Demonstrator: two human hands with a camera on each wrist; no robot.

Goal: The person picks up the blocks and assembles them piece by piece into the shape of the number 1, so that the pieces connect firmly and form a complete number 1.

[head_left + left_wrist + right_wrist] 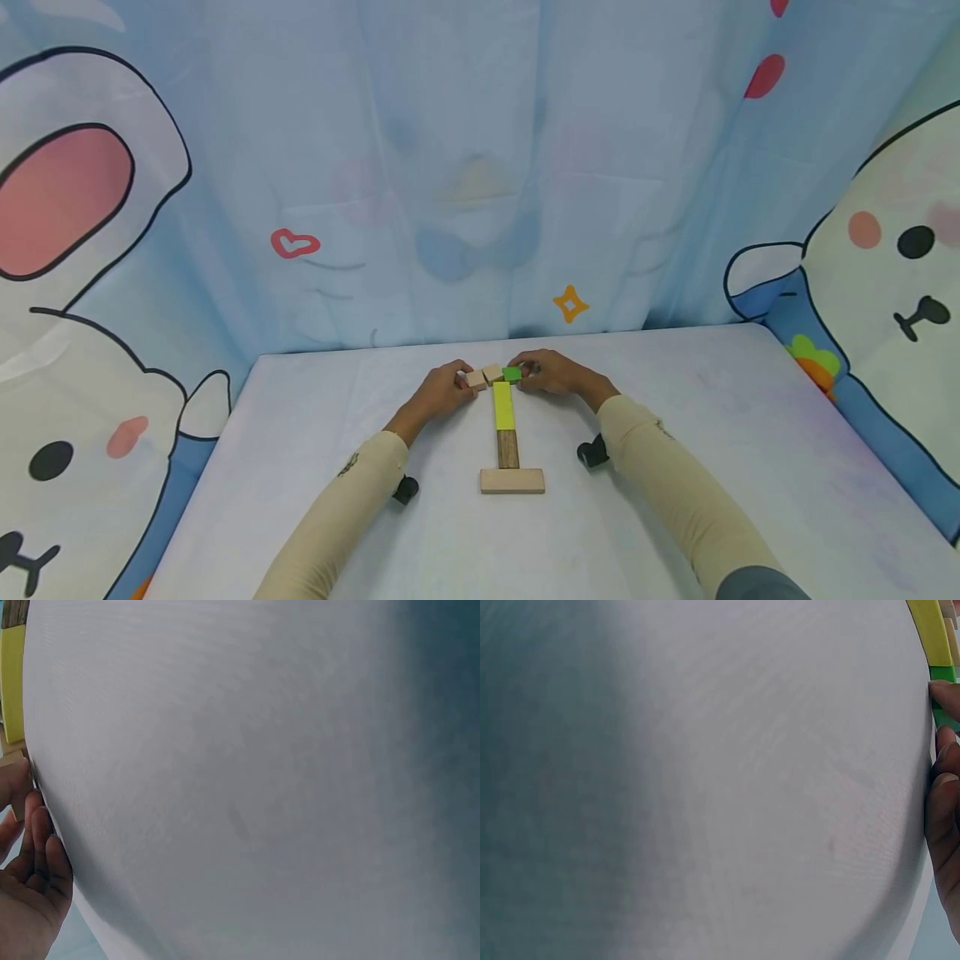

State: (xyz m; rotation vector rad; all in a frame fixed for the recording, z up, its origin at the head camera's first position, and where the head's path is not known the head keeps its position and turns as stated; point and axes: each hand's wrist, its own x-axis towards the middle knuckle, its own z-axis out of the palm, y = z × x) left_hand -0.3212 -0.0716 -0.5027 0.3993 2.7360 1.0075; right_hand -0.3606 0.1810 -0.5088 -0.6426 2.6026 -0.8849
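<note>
Near the far edge of the table, my left hand (442,390) pinches a plain wooden block (476,381) between thumb and fingers. A second plain wooden block (492,372) lies tilted just right of it. My right hand (551,372) grips a green block (512,374), and in the right wrist view its thumb presses on the green block (943,673). Below these blocks lies a yellow block (503,406), end to end with a dark-grained wooden block (507,449). A wide plain wooden block (512,482) lies crosswise at the near end.
The blocks lie on a white-covered table (300,467). A blue cartoon-print curtain (465,167) hangs right behind its far edge. Black wrist cameras are under both sleeves, the left camera (406,490) and the right camera (593,452).
</note>
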